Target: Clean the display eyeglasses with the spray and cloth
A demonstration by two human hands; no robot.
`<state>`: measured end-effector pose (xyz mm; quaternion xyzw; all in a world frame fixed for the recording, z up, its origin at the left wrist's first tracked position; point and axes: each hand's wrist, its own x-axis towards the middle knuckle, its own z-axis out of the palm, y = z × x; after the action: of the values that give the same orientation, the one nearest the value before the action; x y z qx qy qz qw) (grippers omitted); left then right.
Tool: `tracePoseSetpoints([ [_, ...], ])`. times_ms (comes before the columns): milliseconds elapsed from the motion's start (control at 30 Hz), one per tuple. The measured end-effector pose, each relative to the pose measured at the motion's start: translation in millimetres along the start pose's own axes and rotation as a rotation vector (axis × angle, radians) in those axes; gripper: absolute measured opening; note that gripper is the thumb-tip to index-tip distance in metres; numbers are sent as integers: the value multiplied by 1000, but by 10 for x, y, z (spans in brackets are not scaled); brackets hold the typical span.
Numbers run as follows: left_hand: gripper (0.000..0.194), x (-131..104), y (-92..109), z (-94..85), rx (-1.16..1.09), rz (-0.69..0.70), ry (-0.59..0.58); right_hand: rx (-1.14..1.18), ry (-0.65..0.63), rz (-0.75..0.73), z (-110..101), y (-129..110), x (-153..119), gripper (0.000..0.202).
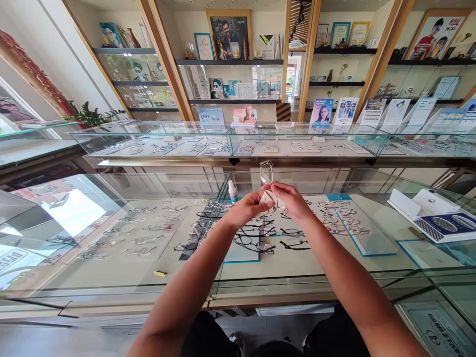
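A pale cloth (272,201) is bunched between my two hands, above the glass display case. My left hand (248,207) is closed on the cloth from the left. From the right, my right hand (289,197) has its fingers closed around the cloth and the lower part of a pair of glasses (266,172). One lens and thin rim of these glasses stick up above the fingers; the rest is hidden by the hands and cloth. A small white spray bottle (232,191) stands upright just left of my hands.
Rows of glasses (256,238) lie in the glass case (219,292) under my arms. An open white box (435,213) sits at the right, a small yellow object (159,273) at the left. Behind are another display case (238,159) and shelves (230,62).
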<state>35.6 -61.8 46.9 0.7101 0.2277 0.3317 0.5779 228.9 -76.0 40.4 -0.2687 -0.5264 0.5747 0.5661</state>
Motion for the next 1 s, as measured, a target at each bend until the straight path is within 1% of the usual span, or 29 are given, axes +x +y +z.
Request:
tracePoseSetpoints([
  [67, 53, 14, -6, 36, -3, 11, 45, 1, 6, 1, 0, 24, 7, 45],
  [200, 55, 60, -62, 140, -97, 5, 162, 12, 14, -18, 24, 61, 12, 42],
  [300, 64, 98, -117, 211, -158, -13, 271, 29, 28, -32, 56, 66, 3, 43],
  [367, 69, 112, -141, 248, -182, -21, 309, 39, 44, -29, 71, 63, -5, 45],
  [433, 71, 114, -152, 275, -205, -9, 307, 44, 63, -26, 78, 58, -9, 46],
  [500, 72, 109, -157, 293, -243, -2, 281, 51, 75, -30, 78, 51, -9, 48],
  [600, 73, 105, -174, 306, -283, 17, 263, 61, 74, -40, 78, 36, -9, 49],
  [800, 67, 109, -211, 314, -242, 79, 317, 85, 71, -34, 115, 19, -23, 46],
  [1000, 65, 80, -144, 347, -174, 107, 336, 87, 88, -32, 189, 30, -51, 37],
])
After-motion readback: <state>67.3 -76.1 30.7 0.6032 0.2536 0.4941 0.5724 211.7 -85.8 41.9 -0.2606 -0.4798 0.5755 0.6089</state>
